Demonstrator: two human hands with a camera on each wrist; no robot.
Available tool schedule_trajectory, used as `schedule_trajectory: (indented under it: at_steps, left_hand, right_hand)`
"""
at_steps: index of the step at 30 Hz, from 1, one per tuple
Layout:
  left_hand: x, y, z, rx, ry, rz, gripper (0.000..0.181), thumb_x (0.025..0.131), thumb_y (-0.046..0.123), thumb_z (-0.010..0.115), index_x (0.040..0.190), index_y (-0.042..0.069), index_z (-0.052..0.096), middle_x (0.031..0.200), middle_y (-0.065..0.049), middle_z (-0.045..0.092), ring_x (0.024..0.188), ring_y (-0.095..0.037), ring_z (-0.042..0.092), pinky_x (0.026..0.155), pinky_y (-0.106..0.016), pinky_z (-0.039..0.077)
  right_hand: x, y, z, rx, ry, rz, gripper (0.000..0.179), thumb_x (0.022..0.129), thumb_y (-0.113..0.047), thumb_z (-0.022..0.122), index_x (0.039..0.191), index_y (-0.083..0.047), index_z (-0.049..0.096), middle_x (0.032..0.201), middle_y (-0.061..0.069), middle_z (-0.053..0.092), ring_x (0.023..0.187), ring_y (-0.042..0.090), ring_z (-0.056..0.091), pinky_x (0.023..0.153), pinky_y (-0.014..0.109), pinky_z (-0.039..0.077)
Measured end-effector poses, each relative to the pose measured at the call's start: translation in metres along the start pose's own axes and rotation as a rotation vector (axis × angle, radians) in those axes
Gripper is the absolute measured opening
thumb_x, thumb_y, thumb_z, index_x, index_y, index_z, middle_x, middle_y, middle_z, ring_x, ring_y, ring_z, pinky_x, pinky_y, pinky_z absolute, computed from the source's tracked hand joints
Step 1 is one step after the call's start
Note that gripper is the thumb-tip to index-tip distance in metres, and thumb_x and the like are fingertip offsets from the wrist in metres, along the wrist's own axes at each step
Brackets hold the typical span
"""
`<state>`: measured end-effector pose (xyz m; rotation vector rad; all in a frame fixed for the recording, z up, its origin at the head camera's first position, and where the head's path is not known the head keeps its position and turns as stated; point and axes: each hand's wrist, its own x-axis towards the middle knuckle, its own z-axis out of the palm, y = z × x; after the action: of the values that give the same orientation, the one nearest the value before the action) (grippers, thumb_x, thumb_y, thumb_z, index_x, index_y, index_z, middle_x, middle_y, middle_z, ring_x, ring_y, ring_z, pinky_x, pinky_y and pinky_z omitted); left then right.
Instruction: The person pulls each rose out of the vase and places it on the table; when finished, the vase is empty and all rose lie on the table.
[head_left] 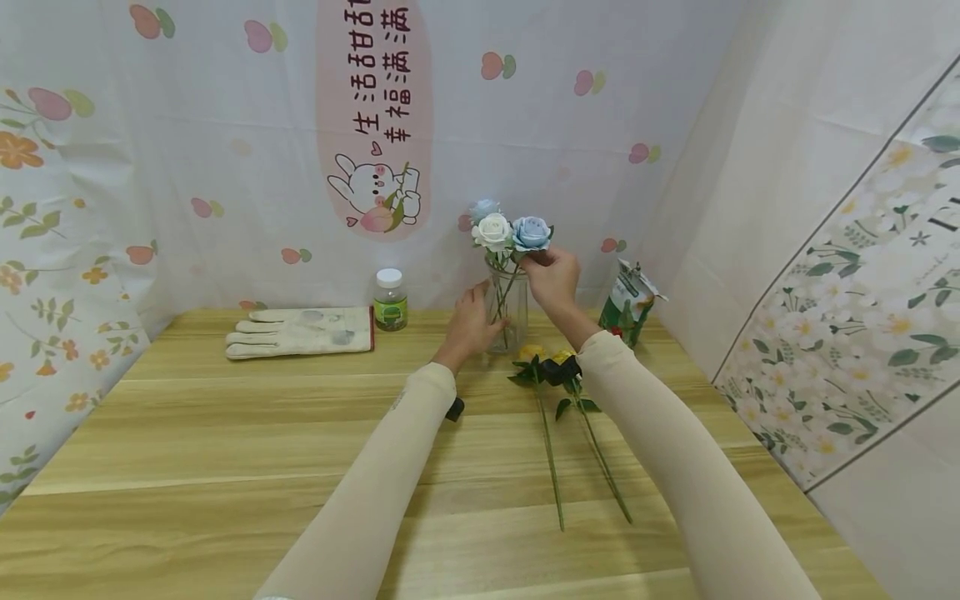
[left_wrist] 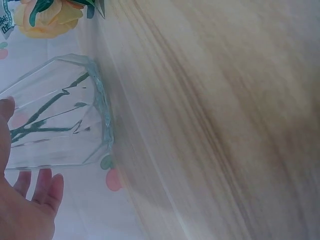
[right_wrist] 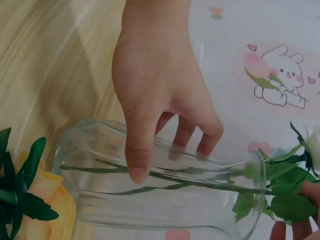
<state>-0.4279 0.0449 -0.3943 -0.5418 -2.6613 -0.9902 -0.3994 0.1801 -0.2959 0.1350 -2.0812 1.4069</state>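
A clear glass vase (head_left: pixel 517 312) stands upright at the back of the table, with green stems inside. My left hand (head_left: pixel 472 325) holds its side, thumb on the near face and fingers bent round the far side, as the right wrist view shows. My right hand (head_left: pixel 555 279) is at the vase's mouth and pinches a blue rose (head_left: pixel 531 233) just under the bloom; its fingertips are partly hidden by leaves. A white rose (head_left: pixel 492 232) and a paler blue rose (head_left: pixel 484 209) also rise from the vase. Two yellow roses (head_left: pixel 531 352) lie on the table beneath my right forearm.
Pale work gloves (head_left: pixel 300 332) lie at the back left, beside a small jar with a white lid (head_left: pixel 390 300). A green and white pouch (head_left: pixel 628 304) stands at the back right. Patterned cloth (head_left: pixel 525 125) hangs directly behind the table.
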Motion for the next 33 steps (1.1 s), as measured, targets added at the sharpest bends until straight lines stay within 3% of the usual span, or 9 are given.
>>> schedule_trajectory:
  at_steps: [6,10,17,25,33]
  left_hand:
    - [0.0,0.001,-0.001,0.0,-0.002,-0.002,0.082,0.094,0.037,0.069,0.155,0.005,0.023,0.154,-0.019,0.032,0.14,-0.036,0.034,0.11,-0.047,0.037]
    - [-0.001,0.001,-0.001,-0.009,-0.002,-0.003,0.083,0.094,0.036,0.069,0.155,0.004,0.023,0.155,-0.018,0.032,0.141,-0.036,0.032,0.112,-0.047,0.035]
    - [-0.002,0.002,-0.002,0.005,-0.015,-0.008,0.084,0.095,0.041,0.067,0.155,0.005,0.021,0.154,-0.018,0.032,0.139,-0.035,0.034,0.11,-0.047,0.037]
    - [-0.004,0.003,-0.003,-0.028,-0.006,-0.005,0.082,0.095,0.036,0.068,0.154,0.007,0.021,0.153,-0.017,0.033,0.136,-0.035,0.037,0.108,-0.048,0.039]
    - [-0.004,0.001,-0.003,-0.022,-0.014,-0.004,0.083,0.095,0.039,0.067,0.155,0.007,0.021,0.154,-0.017,0.033,0.137,-0.035,0.036,0.109,-0.047,0.038]
  right_hand:
    - [-0.002,0.0,-0.004,0.078,0.052,0.045,0.022,0.091,-0.009,0.072,0.104,0.008,0.073,0.097,0.021,0.073,0.078,0.018,0.07,0.063,0.022,0.053]
    - [-0.002,0.002,-0.007,0.19,0.083,0.125,0.023,0.093,-0.012,0.07,0.108,0.006,0.072,0.1,0.021,0.073,0.07,0.02,0.073,0.053,0.021,0.054]
    - [0.0,0.008,-0.01,0.315,0.13,0.228,0.026,0.094,-0.01,0.069,0.114,0.006,0.068,0.106,0.019,0.071,0.08,0.025,0.074,0.055,0.023,0.057]
    - [0.001,0.008,-0.012,0.362,0.14,0.252,0.024,0.093,-0.01,0.069,0.113,0.004,0.069,0.103,0.015,0.071,0.092,0.035,0.072,0.055,0.024,0.057]
    - [0.005,0.006,-0.024,0.446,0.141,0.258,0.032,0.092,-0.012,0.071,0.118,0.006,0.066,0.11,0.017,0.07,0.093,0.033,0.072,0.051,0.022,0.055]
